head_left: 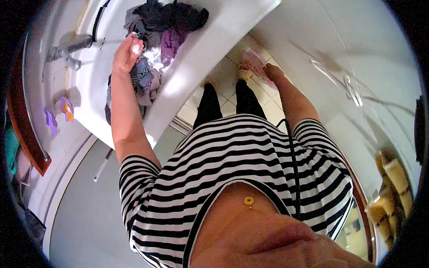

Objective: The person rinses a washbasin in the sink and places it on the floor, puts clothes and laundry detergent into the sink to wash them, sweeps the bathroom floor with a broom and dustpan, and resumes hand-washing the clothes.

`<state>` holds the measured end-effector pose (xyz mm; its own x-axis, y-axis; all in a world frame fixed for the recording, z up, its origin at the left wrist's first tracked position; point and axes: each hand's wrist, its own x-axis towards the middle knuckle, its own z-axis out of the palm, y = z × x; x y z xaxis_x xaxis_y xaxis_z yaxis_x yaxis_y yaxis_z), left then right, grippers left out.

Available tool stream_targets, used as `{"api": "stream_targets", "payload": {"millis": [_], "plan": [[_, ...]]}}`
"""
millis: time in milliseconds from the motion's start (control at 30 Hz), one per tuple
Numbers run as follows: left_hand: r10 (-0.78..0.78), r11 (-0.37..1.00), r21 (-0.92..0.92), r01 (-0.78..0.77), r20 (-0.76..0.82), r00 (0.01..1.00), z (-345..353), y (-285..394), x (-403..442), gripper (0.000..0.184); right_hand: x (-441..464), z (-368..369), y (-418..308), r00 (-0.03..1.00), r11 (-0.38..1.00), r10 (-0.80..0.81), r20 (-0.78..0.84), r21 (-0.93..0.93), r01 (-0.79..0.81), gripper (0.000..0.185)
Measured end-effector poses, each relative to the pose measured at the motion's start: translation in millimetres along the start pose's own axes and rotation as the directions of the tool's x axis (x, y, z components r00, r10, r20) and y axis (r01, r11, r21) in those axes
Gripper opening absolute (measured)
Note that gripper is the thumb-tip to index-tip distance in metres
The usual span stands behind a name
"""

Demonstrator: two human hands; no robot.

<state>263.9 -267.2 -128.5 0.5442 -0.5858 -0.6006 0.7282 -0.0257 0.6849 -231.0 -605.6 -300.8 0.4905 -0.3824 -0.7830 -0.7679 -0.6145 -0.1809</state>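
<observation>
Clothes (174, 18) lie heaped in the tub (187, 76), seemingly dusted with white powder (154, 58); the left hand (123, 56) cups more, apparently mid-sprinkling, so moving it calls for snug fingers, while the right hand (274, 73) grips a pink bag (255, 64)

Pinkish item (255, 66) blurred, identity unclear

Glare whitens the tub (178, 85); edges curve, corners black

Glossy white tub (196, 58), rumpled cloth (172, 17).
</observation>
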Motion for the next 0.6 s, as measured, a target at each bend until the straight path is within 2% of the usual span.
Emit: {"api": "stream_targets", "payload": {"millis": [67, 133, 167, 200, 233, 267, 300, 333, 367, 400, 433, 500, 533, 600], "plan": [[0.058, 0.998, 0.004, -0.058, -0.053, 0.997, 31.3, 7.1, -9.0, 0.026, 48.9, 15.4, 8.1, 0.999, 0.999, -0.034, -0.027, 0.035, 0.035, 0.035], [0.123, 0.991, 0.08, -0.108, -0.222, 0.967, 35.6, 8.5, -7.3, 0.025, 139.7, 68.1, 42.5, 0.98, 0.96, -0.199, 0.003, -0.199, 0.196, 0.03], [0.123, 0.992, 0.06, -0.112, -0.239, 0.963, 27.4, 9.4, -4.6, 0.027, 165.9, 68.8, 44.2, 0.975, 0.954, -0.223, 0.008, -0.204, 0.22, 0.03], [0.14, 0.99, 0.062, -0.128, -0.265, 0.954, 22.1, 10.4, 0.3, 0.027, 193.6, 68.6, 43.5, 0.961, 0.903, -0.275, 0.019, -0.338, 0.265, 0.03], [0.137, 0.991, 0.031, -0.134, -0.213, 0.967, 15.9, 10.8, 3.6, 0.027, 218.6, 67.0, 41.8, 0.942, 0.828, -0.332, 0.044, -0.465, 0.313, 0.032], [0.148, 0.989, 0.008, -0.148, -0.166, 0.975, 11.9, 14.5, -1.6, 0.028, 280.4, 98.0, 69.3, 0.844, 0.616, -0.531, 0.072, -0.651, 0.443, 0.037], [0.167, 0.986, 0.037, -0.163, -0.22, 0.961, 27.8, 18.2, -9.4, 0.029, 295.5, 87.6, 60.9, 0.867, 0.696, -0.498, 0.033, -0.58, 0.422, 0.037], [0.176, 0.984, 0.026, -0.175, -0.19, 0.966, 14.0, 16.9, -4.4, 0.03, 296.7, 77.5, 47.6, 0.862, 0.738, -0.506, -0.013, -0.525, 0.424, 0.038], [0.208, 0.978, 0.052, -0.202, -0.238, 0.949, 13.5, 16.1, -4.3, 0.033, 288.0, 58.6, 45.4, 0.865, 0.789, -0.496, -0.074, -0.455, 0.414, 0.038], [0.239, 0.971, 0.076, -0.227, -0.28, 0.93, 14.1, 15.8, -3.4, 0.036, 290.5, 48.2, 42.9, 0.851, 0.802, -0.514, -0.11, -0.414, 0.431, 0.038], [0.245, 0.969, 0.053, -0.239, -0.247, 0.938, 9.2, 15.3, -3.6, 0.04, 286.4, 38.2, 43.1, 0.836, 0.818, -0.529, -0.148, -0.352, 0.455, 0.039], [0.223, 0.974, 0.005, -0.226, -0.172, 0.96, -37.3, 5.9, 5.6, 0.047, 270.3, 15.2, 39.8, 0.789, 0.821, -0.569, -0.233, -0.218, 0.528, 0.04], [0.222, 0.975, 0.067, -0.212, -0.251, 0.942, -21.0, 7.9, -1.0, 0.044, 260.0, 6.9, 39.6, 0.748, 0.797, -0.601, -0.281, -0.151, 0.584, 0.04], [0.155, 0.988, 0.051, -0.146, -0.261, 0.953, -15.4, 9.6, -9.5, 0.041, 228.1, -2.5, 34.2, 0.657, 0.722, -0.661, -0.362, -0.069, 0.688, 0.041]]}}
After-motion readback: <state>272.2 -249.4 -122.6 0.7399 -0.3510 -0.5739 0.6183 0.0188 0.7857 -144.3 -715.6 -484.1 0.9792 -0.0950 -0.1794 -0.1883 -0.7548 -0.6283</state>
